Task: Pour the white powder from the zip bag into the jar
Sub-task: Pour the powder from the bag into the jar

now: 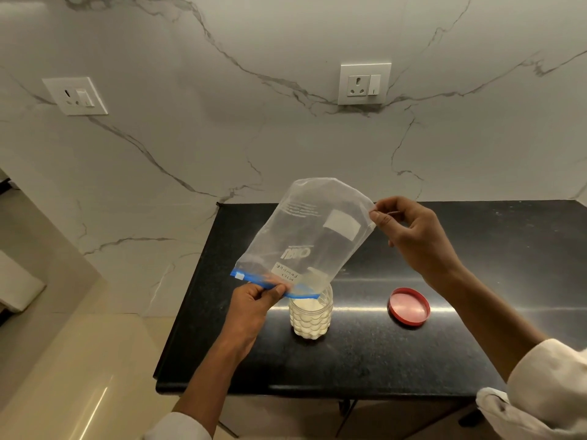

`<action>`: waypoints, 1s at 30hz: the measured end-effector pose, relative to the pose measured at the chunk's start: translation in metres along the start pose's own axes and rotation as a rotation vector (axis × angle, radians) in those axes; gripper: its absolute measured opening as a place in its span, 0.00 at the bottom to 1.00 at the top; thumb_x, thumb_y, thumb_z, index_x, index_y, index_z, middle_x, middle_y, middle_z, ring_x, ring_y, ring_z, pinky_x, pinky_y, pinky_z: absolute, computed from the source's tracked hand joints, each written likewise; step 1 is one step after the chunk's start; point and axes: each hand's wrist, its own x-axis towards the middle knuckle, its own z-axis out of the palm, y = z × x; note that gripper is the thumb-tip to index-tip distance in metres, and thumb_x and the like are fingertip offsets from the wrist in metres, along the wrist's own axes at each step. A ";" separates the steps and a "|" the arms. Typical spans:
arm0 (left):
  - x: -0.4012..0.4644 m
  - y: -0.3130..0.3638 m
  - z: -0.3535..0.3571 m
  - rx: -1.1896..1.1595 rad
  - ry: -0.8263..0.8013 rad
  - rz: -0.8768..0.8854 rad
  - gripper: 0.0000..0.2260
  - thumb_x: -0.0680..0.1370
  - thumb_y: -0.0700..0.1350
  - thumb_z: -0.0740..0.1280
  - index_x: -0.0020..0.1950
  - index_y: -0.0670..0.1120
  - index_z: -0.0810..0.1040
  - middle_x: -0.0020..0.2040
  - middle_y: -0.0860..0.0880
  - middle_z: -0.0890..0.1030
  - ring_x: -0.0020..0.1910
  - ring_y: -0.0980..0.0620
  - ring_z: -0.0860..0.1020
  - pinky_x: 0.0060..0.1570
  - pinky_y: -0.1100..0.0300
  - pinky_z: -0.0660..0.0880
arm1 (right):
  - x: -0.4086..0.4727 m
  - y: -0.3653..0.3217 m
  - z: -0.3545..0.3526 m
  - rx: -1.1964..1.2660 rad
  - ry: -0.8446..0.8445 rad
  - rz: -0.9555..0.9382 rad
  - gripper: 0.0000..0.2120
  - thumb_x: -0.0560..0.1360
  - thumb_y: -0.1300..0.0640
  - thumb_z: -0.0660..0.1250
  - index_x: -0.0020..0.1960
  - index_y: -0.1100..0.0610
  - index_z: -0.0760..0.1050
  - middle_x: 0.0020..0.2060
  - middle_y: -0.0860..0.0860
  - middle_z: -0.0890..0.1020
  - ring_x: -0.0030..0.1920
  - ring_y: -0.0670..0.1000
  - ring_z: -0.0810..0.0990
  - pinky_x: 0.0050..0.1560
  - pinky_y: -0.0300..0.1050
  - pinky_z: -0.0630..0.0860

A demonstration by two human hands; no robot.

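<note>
Clear plastic, the zip bag hangs upside down and tilted over the jar, held at two ends. The left hand pinches the blue zip strip between thumb and curled fingers at the bag's lower left edge, forearm rising from the near edge of the counter. The right hand is raised higher, pinching the bag's upper right corner with thumb and forefinger, its other fingers curled. The bag looks almost empty, with a white label panel and a handwritten tag reading milk powder seen inverted; a little white powder gathers at the mouth, which dips into the jar's opening. The textured clear jar stands upright on the black stone counter, filled nearly to the top. A red lid lies flat to the jar's right, apart from it. Bare counter spreads around the jar, the marble wall behind.
</note>
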 end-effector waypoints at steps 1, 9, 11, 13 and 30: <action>-0.001 0.000 0.000 -0.004 0.001 0.000 0.04 0.75 0.40 0.69 0.47 0.47 0.83 0.48 0.51 0.84 0.53 0.54 0.81 0.55 0.60 0.76 | 0.000 0.000 0.000 -0.014 0.012 -0.004 0.03 0.76 0.55 0.68 0.50 0.52 0.78 0.48 0.50 0.80 0.49 0.53 0.79 0.47 0.48 0.80; -0.001 -0.001 0.002 -0.011 0.001 0.001 0.04 0.75 0.41 0.70 0.48 0.47 0.82 0.49 0.51 0.84 0.53 0.54 0.81 0.57 0.58 0.76 | -0.001 0.000 0.001 -0.091 0.043 -0.017 0.03 0.77 0.54 0.67 0.49 0.53 0.76 0.53 0.51 0.76 0.51 0.51 0.77 0.49 0.43 0.79; 0.000 -0.001 0.002 -0.020 -0.003 0.008 0.04 0.75 0.42 0.70 0.48 0.47 0.83 0.48 0.51 0.84 0.53 0.53 0.81 0.57 0.57 0.77 | 0.000 -0.002 0.002 -0.094 0.075 -0.037 0.03 0.77 0.55 0.67 0.49 0.54 0.76 0.52 0.51 0.75 0.50 0.51 0.77 0.49 0.42 0.79; 0.001 -0.001 0.002 -0.014 -0.011 0.007 0.04 0.75 0.42 0.70 0.48 0.47 0.83 0.49 0.51 0.85 0.53 0.53 0.81 0.58 0.56 0.77 | 0.000 -0.004 0.004 -0.082 0.045 -0.021 0.03 0.78 0.55 0.66 0.49 0.54 0.75 0.51 0.50 0.75 0.51 0.52 0.77 0.47 0.41 0.78; 0.001 0.000 0.006 -0.036 -0.019 0.047 0.05 0.76 0.40 0.69 0.47 0.48 0.83 0.46 0.53 0.85 0.52 0.54 0.82 0.56 0.60 0.77 | 0.000 -0.013 0.004 -0.087 0.089 -0.061 0.02 0.77 0.59 0.67 0.47 0.52 0.74 0.50 0.54 0.77 0.49 0.51 0.77 0.44 0.40 0.77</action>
